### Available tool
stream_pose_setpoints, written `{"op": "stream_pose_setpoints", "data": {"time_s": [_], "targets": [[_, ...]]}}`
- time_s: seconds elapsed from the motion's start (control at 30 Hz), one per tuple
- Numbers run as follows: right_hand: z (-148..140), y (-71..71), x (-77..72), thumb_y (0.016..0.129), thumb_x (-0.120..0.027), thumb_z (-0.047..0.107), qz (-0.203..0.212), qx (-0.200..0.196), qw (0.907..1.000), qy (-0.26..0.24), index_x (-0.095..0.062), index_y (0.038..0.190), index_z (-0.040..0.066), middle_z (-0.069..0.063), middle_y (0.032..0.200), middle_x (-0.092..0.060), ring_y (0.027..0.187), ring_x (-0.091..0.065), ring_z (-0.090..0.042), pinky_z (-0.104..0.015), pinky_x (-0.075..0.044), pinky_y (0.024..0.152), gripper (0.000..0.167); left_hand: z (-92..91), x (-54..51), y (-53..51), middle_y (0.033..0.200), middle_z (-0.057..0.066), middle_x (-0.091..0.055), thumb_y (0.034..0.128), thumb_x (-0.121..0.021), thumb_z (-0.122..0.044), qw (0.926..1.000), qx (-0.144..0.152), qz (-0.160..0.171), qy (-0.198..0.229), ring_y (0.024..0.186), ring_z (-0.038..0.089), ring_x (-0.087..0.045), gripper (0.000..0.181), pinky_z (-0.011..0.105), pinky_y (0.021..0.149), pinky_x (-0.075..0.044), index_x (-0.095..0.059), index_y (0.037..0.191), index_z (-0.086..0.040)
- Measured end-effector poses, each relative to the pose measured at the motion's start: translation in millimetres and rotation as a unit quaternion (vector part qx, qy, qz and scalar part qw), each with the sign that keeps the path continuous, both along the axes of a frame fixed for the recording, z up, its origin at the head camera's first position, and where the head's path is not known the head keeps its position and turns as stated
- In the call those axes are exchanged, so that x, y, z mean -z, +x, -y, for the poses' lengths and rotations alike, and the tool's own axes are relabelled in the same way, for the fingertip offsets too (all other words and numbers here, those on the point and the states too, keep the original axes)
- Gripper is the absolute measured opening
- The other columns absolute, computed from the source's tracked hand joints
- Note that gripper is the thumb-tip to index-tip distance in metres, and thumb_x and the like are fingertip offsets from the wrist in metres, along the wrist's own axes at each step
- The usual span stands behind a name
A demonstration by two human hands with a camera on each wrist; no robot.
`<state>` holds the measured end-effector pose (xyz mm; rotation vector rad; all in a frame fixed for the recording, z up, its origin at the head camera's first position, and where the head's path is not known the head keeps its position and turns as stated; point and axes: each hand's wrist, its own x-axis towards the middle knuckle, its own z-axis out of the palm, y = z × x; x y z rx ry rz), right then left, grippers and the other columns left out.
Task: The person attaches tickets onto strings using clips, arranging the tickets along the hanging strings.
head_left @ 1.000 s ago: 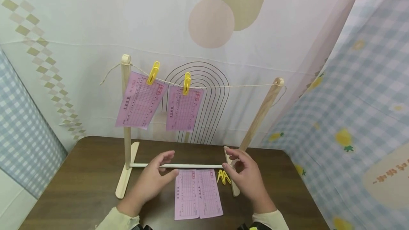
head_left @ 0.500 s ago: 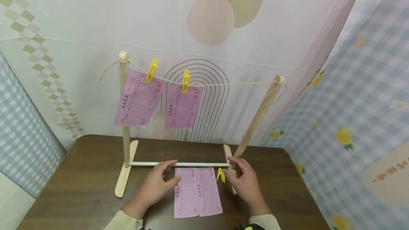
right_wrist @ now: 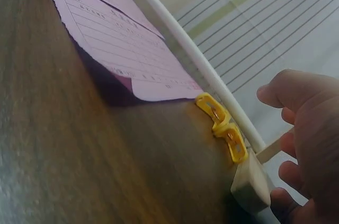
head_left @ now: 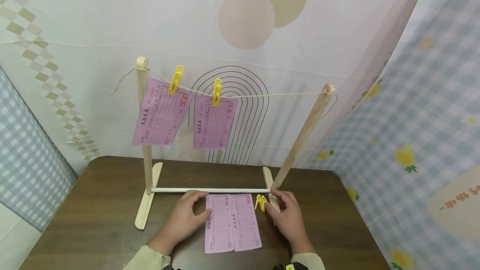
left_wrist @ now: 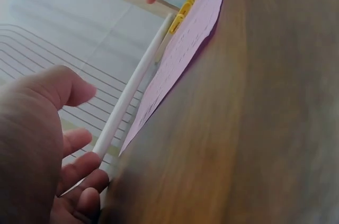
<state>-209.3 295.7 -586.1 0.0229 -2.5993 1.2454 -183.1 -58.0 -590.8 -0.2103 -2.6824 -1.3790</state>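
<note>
Left hand (head_left: pixel 185 216) is relaxed, thumb spread from fingers, beside two pink printed paper slips (head_left: pixel 220 227); right hand (head_left: pixel 288 216), likewise spread, is near yellow plastic clips (right_wrist: pixel 222 128).

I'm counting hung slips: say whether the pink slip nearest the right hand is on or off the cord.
Off: the pink slip lies on the table, below the cord, beside another slip.

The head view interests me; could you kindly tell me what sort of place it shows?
Probably a small, curtained-off indoor tabletop workspace: a brown table, patterned hangings behind and beside it, and a wooden stand with two pink slips clipped to its string.
</note>
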Motion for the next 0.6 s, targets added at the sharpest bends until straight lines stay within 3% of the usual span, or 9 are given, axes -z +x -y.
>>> {"op": "stream_pose_setpoints", "data": {"time_s": [0.23, 0.43, 0.6], "targets": [[-2.3, 3.6, 7.4, 0.089, -0.097, 0.022, 0.006, 0.014, 0.9993, 0.034, -0.082, 0.133, 0.016, -0.006, 0.129, -0.07, 0.111, -0.065, -0.02, -0.028, -0.058, 0.09, 0.047, -3.6, 3.1, 0.2, 0.147, 0.006, -0.069, 0.0932, -0.091, -0.035, 0.9981, 0.009, -0.012, -0.06, 0.14, 0.033, -0.065, 0.059, 0.055, 0.121, -0.052, -0.074, 0.145, -0.013], [-0.6, 4.8, 13.3, 0.087, -0.099, 0.028, 0.018, 0.008, 0.9959, 0.088, -0.084, 0.129, 0.018, -0.004, 0.133, -0.068, 0.129, -0.063, -0.027, -0.045, -0.056, 0.105, 0.045, -4.9, 3.5, 0.8, 0.151, 0.012, -0.067, 0.0909, -0.092, -0.041, 0.9952, 0.016, -0.007, -0.097, 0.143, 0.037, -0.061, 0.073, 0.056, 0.122, -0.051, -0.07, 0.149, -0.003], [-0.4, 3.6, 15.6, 0.085, -0.101, 0.027, 0.022, 0.002, 0.9937, 0.11, -0.085, 0.125, 0.017, -0.004, 0.133, -0.066, 0.133, -0.06, -0.03, -0.052, -0.052, 0.112, 0.044, -7.5, 2.0, 2.3, 0.151, 0.015, -0.066, 0.0891, -0.093, -0.042, 0.9934, 0.016, -0.007, -0.114, 0.143, 0.039, -0.06, 0.078, 0.056, 0.122, -0.051, -0.069, 0.148, 0.003]]}}
